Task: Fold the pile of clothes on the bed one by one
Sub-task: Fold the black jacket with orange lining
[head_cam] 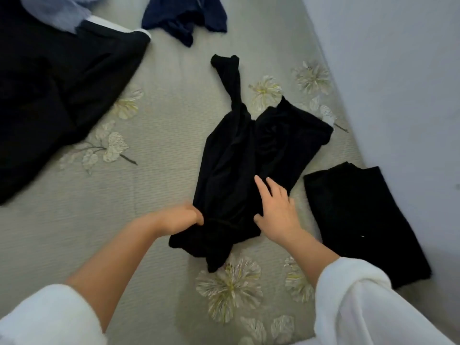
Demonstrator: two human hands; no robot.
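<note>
Clothes not yet folded lie along the left edge of the bed (149,150): a dark pile (49,95) with a pale blue cloth (57,11) on its far end, and further along the far edge a crumpled navy piece (184,18). Near the middle of the bed, toward the near edge, the left hand (183,217) grips the near-left hem of the black garment (229,158), its fingers curled into the fabric and mostly hidden by it. The garment lies lengthwise away from the person, bunched at the near end, with one narrow part twisted like a rope and running toward the far edge. The right hand (276,210) rests flat on the garment's right side, fingers (261,188) straight and spread, holding nothing. The cloth looks thin, light and limp, so it should slide and wrinkle easily and keep no shape of its own; it is best taken at hems and corners, pulled taut, with the twist undone before any fold. Just beside it, by the bed's right edge, lies a folded piece (361,220), also black, flat against the wall (398,70) side. Judging by this, one item is done and this one is mid-fold.
</note>
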